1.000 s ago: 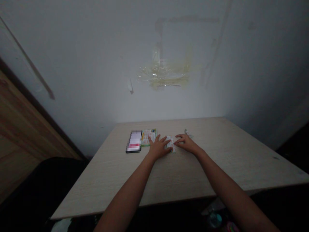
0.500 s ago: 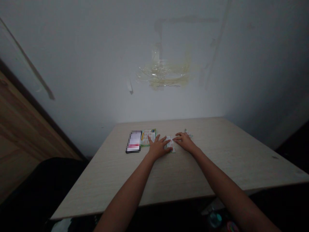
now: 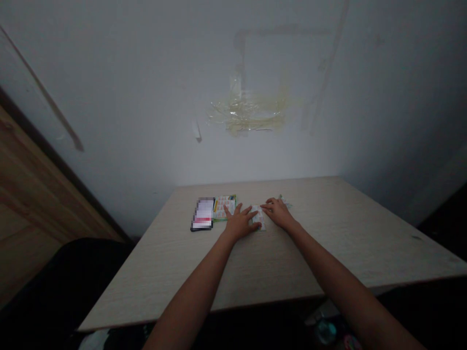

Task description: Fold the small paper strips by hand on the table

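Observation:
A small printed sheet (image 3: 259,219) with rows of tiny coloured pictures lies on the table. My left hand (image 3: 239,223) rests on it with fingers spread, its thumb and index finger over the left part. At the sheet's upper right edge, the stretched fingertips of my right hand (image 3: 278,212) touch down. Whether they hold any small piece is too fine to make out. A larger printed card (image 3: 223,206) with a green border lies beyond my left fingers, partly covered by them. Left of that card is a phone (image 3: 203,214) with a lit, blurred-out screen.
Behind my right hand lies a crumpled scrap (image 3: 285,200). The pale wooden table (image 3: 328,223) meets a wall (image 3: 146,97) bearing old clear tape (image 3: 251,114). A wooden panel (image 3: 32,194) stands at left. Below the front edge are a bottle (image 3: 325,331) and other dim items.
My right fingers have shifted very slightly at the sheet's upper edge. My left hand and the other things stay in place.

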Demonstrator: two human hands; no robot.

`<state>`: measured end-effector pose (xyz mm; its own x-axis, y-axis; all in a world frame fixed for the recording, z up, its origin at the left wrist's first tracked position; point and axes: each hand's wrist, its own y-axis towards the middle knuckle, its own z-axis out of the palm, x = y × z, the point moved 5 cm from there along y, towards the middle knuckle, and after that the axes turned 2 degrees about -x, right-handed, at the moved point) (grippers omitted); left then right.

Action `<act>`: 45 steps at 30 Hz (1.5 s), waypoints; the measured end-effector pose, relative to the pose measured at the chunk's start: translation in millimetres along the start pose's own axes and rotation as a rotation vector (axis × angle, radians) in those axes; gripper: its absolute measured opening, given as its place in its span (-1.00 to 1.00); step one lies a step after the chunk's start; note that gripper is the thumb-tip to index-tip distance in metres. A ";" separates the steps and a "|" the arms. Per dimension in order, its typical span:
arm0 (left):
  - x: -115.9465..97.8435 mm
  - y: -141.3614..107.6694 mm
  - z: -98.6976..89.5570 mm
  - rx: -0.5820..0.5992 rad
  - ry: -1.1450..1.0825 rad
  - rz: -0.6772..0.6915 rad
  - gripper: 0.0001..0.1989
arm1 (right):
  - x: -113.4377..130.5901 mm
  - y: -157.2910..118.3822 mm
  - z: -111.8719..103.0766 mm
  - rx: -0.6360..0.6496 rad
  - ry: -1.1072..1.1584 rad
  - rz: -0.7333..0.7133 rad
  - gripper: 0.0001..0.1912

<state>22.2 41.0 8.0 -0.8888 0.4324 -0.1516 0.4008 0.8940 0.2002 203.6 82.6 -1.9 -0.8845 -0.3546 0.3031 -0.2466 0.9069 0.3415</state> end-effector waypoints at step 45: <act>-1.8 -2.9 -4.2 0.005 0.012 0.014 -0.43 | -5.1 -10.6 0.6 0.069 0.042 -0.036 -0.49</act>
<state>21.7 37.1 11.7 -0.8856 0.4438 -0.1372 0.4147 0.8884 0.1970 210.5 74.9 -7.6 -0.8577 -0.3952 0.3289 -0.3060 0.9064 0.2912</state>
